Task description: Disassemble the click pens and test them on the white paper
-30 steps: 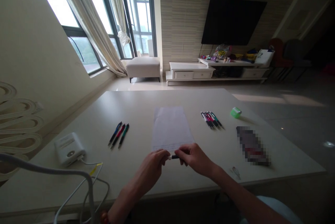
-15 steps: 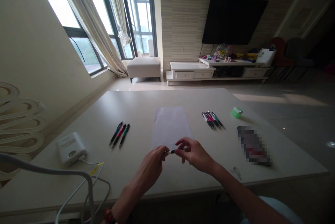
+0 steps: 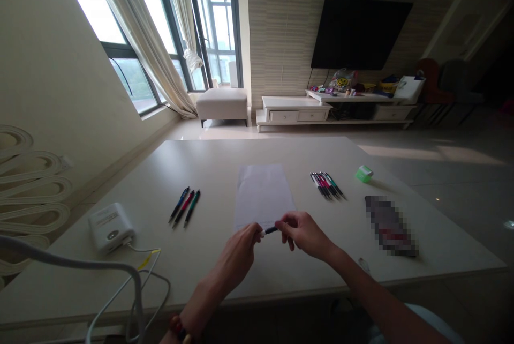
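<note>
A dark pen with a white part (image 3: 271, 230) spans the gap between my two hands, above the near edge of a white sheet of paper (image 3: 263, 191). The fingers of my left hand (image 3: 243, 245) pinch its left end. My right hand (image 3: 303, 231) is closed on the right end with thumb and fingertips. Both pen ends are partly hidden by my fingers. Left of the paper lie a blue, a red and a green pen (image 3: 184, 208). To its right, several pens (image 3: 327, 186) lie side by side in a row.
A white power adapter (image 3: 111, 227) with a looping cable (image 3: 155, 269) occupies the table's left side. Toward the right are a green and white small box (image 3: 364, 173), a blurred-out flat object (image 3: 391, 226) and a small clear item (image 3: 363, 264). The table (image 3: 209, 279) ends close to me.
My right fingers have shifted slightly right along the pen, so more of its dark middle shows. The pen's right end has tilted up a little. The view has moved slightly.
</note>
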Available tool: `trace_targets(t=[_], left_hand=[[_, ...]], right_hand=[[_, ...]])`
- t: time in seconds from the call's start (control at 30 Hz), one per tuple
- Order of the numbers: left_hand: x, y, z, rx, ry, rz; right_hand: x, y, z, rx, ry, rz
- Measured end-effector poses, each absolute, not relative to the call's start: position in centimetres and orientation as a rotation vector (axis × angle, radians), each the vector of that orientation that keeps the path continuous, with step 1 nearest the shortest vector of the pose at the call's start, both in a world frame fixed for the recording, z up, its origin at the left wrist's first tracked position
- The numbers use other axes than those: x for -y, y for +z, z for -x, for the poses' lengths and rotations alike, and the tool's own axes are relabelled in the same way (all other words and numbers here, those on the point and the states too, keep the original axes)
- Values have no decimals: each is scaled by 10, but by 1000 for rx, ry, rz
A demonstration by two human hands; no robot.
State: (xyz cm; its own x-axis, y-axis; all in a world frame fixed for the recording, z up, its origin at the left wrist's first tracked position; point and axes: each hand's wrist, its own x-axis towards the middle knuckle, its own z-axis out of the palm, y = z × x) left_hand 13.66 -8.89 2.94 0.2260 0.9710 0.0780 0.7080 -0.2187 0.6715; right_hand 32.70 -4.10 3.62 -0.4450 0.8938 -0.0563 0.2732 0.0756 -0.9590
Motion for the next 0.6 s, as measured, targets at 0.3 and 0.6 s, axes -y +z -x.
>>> trace_targets(t=[0.3,0.6], left_hand=[[86,11,-140,-1496,549,-2014],[76,6,-147,-1520,554,-2027]], right_hand=[[34,22,-330,1822,1266,1203],[17,3,-330,1683,1330,1255]])
